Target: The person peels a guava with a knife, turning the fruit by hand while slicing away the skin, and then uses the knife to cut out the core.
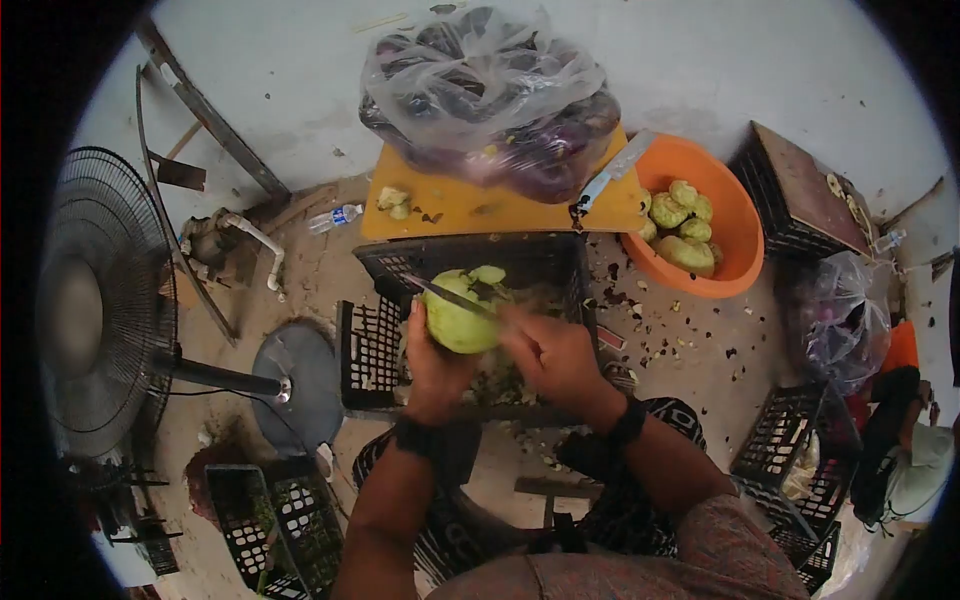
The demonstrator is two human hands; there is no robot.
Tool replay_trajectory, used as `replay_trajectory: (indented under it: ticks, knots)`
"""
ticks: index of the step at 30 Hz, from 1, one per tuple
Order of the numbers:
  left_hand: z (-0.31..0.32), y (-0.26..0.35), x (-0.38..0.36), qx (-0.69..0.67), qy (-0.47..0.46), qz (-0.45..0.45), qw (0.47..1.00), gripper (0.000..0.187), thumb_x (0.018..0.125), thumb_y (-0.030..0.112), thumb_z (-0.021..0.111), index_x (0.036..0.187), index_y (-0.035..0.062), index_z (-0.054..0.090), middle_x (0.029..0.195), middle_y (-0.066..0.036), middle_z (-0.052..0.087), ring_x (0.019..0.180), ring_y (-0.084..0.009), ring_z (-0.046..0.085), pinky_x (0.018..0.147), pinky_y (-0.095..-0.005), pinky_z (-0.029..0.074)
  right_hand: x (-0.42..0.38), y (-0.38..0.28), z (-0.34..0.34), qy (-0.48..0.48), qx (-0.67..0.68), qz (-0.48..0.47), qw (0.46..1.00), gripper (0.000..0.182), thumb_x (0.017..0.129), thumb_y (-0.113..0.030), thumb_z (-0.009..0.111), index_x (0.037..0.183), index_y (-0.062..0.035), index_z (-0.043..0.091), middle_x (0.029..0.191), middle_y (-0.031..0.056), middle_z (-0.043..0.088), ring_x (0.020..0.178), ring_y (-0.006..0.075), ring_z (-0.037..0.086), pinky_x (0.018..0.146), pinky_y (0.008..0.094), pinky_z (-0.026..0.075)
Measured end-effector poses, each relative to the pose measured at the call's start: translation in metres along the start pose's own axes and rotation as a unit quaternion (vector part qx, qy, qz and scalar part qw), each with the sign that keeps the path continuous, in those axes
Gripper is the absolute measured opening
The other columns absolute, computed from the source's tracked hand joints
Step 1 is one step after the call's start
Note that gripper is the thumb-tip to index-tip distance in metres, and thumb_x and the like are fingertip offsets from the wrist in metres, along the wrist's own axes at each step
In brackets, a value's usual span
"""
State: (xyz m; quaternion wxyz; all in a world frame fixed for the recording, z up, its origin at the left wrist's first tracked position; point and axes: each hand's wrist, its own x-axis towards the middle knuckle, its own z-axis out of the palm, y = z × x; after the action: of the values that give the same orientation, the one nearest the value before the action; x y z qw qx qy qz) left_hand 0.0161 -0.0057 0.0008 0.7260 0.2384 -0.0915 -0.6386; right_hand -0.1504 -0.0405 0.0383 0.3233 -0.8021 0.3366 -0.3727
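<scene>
A round pale green vegetable [460, 318] is held over a black crate [480, 247], with my left hand [435, 365] wrapped round its left and lower side. My right hand [540, 350] is closed on a knife [455, 298], whose dark, narrow blade lies across the upper front of the vegetable and points up and left. The handle is hidden in my fingers. Leafy green bits stick up at the top of the vegetable. Peelings and scraps lie inside the crate below my hands.
Behind the crate, a yellow board [480, 213] bears a bag of eggplants [490, 110] and a cleaver [618, 168]. An orange basin [740, 210] with several green vegetables stands right. A fan [85, 300] is left; crates [240, 520] [785, 430] flank my legs. Scraps litter the floor.
</scene>
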Motion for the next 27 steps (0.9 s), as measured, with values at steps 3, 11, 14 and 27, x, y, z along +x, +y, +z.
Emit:
replay_trajectory:
  ticks: [3,11,14,27]
  knots:
    - [0.002,-0.002,-0.001,-0.005,-0.028,0.020,0.999,0.053,0.098,0.047,0.032,0.129,0.0066,0.047,0.127,-0.012,0.054,0.115,-0.0284,0.053,0.100,-0.0451,0.040,-0.004,0.000,-0.003,-0.020,-0.040,-0.006,0.999,0.031,0.089,-0.028,0.056,0.113,-0.0087,0.060,0.081,0.0167,0.064,0.073,0.0353,0.062,0.060,0.0444,0.049]
    - [0.005,-0.005,0.013,-0.005,-0.014,0.012,1.000,0.056,0.096,0.050,0.033,0.130,0.0069,0.047,0.127,-0.012,0.054,0.116,-0.0296,0.052,0.100,-0.0458,0.039,-0.007,0.005,-0.011,-0.013,-0.079,-0.007,0.997,0.033,0.089,-0.030,0.056,0.114,-0.0089,0.059,0.080,0.0155,0.064,0.070,0.0338,0.062,0.059,0.0443,0.049]
    - [0.005,-0.006,0.017,-0.006,0.002,0.014,1.000,0.058,0.095,0.051,0.033,0.131,0.0075,0.046,0.127,-0.012,0.053,0.117,-0.0306,0.051,0.101,-0.0462,0.039,-0.008,0.007,-0.015,-0.013,-0.108,-0.020,0.994,0.033,0.089,-0.030,0.056,0.113,-0.0080,0.059,0.080,0.0154,0.063,0.069,0.0334,0.062,0.058,0.0440,0.049]
    - [0.011,-0.007,0.012,-0.007,-0.007,0.028,1.000,0.051,0.096,0.044,0.034,0.124,0.0041,0.051,0.122,-0.013,0.057,0.112,-0.0279,0.055,0.098,-0.0441,0.043,-0.006,0.006,-0.015,0.008,-0.100,-0.019,0.995,0.027,0.090,-0.028,0.056,0.108,-0.0074,0.060,0.077,0.0150,0.063,0.070,0.0349,0.062,0.059,0.0445,0.048]
